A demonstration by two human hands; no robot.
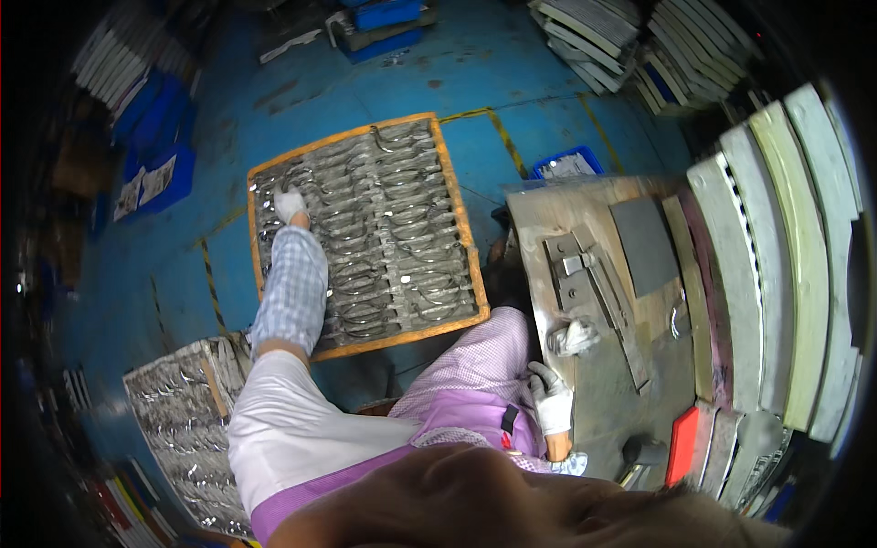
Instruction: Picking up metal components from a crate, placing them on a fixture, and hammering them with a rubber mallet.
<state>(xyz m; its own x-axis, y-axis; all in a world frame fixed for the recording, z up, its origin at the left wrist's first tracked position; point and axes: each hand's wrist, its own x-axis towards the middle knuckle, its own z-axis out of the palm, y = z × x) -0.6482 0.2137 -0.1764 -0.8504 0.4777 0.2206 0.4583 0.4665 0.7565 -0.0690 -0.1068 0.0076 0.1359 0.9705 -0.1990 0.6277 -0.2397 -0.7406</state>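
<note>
A large tray (481,274) with an orange rim lies in front of me. Rows of curved, shiny metal parts (416,215) sit in its grey bed. My left hand (291,207), in a white glove, reaches to the tray's far left area. Its fingers look closed at the end of one curved metal part there, though the fingertips are small and partly hidden. By my lap, at the workbench's left edge, is my right hand (552,402). It wears a white glove with grey fingertips; its fingers are loosely bent and apart, with nothing seen in them.
On the workbench (594,201) to my right are a metal fixture (585,274), a crumpled white glove (573,338), a dark plate (645,245) and a black-headed mallet (644,451). Tall stacked boards (731,274) border it. A second tray of metal parts (174,402) stands at lower left.
</note>
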